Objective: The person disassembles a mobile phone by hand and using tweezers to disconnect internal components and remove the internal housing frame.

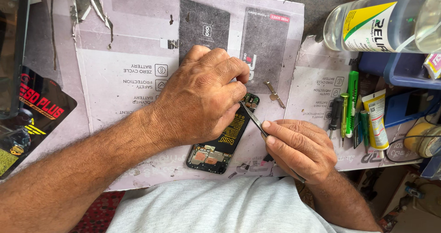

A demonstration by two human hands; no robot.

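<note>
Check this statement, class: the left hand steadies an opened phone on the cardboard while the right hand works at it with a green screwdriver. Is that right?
Not quite. The head view shows the right hand holding metal tweezers, not a screwdriver. The left hand does steady the opened phone on the cardboard.

Opened phone (219, 146) with back cover removed, lying flat and slanted on the cardboard sheet (119, 86), black battery with yellow print and circuit boards exposed, upper half hidden under the left hand. Thin metal tweezers (253, 119), slanted, tips touching the upper end of the phone, above the battery
</note>
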